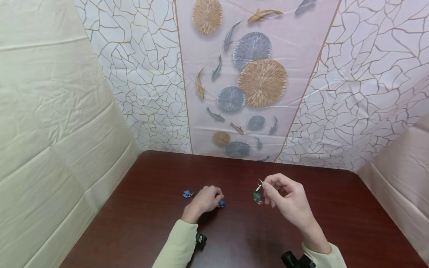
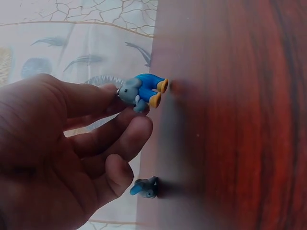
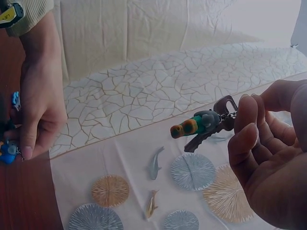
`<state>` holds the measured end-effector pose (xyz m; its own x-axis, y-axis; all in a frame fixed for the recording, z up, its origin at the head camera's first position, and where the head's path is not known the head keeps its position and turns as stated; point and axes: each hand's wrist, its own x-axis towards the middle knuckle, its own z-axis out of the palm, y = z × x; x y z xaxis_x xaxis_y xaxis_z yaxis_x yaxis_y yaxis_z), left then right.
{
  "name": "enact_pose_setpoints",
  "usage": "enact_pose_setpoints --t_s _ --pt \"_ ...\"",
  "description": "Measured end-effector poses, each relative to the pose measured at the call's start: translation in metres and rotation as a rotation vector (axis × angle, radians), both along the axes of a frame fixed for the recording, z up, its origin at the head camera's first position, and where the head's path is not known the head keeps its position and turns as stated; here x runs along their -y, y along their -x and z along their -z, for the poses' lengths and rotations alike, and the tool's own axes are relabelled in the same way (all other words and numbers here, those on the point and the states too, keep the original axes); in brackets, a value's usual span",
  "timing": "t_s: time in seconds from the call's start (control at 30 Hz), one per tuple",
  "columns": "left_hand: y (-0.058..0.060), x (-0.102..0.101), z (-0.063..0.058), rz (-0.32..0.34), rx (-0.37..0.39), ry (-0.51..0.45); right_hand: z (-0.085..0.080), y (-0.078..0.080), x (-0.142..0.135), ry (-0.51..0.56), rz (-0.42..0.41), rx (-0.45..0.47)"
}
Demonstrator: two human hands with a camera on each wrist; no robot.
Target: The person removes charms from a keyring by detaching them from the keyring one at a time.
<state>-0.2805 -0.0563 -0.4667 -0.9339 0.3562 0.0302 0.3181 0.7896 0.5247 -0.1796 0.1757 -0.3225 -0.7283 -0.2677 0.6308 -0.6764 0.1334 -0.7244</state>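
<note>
My left hand (image 1: pixel 205 198) pinches a small elephant charm (image 2: pixel 148 88) by its top, between thumb and fingertip. The charm is grey with blue trousers and yellow shoes, and it is just above or on the table; I cannot tell which. Higher up, my right hand (image 1: pixel 288 197) holds a keyring by its chain between thumb and forefinger. From it hang a grey elephant charm (image 3: pixel 199 122) in green with orange feet, and a dark metal key (image 3: pixel 208 137). A second grey-and-blue figure (image 1: pixel 187 194) lies on the table left of my left hand.
The dark red-brown wooden table (image 1: pixel 161 175) spreads under both hands. Behind it hangs a patterned cloth (image 1: pixel 231 123) with fish and round motifs. A plain pale cloth (image 1: pixel 60 149) stands along the left side. Each wrist bears a black camera (image 1: pixel 201 240).
</note>
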Motion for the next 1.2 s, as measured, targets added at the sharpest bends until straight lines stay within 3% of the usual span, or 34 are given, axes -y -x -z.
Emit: enact_pose_setpoints --t_s 0.2,0.57,0.9,1.2 --pt "0.001 0.001 0.000 -0.042 -0.001 -0.031 0.001 0.001 0.000 0.004 -0.006 0.000" --pt "0.000 0.009 -0.015 -0.070 -0.122 -0.110 0.020 0.014 -0.008 -0.010 0.015 0.050" --pt "-0.016 0.003 -0.049 -0.021 -0.227 -0.132 0.021 0.015 -0.008 -0.015 0.017 0.064" --pt "-0.043 -0.006 -0.084 0.027 -0.425 -0.110 0.021 0.015 -0.008 -0.019 0.022 0.065"
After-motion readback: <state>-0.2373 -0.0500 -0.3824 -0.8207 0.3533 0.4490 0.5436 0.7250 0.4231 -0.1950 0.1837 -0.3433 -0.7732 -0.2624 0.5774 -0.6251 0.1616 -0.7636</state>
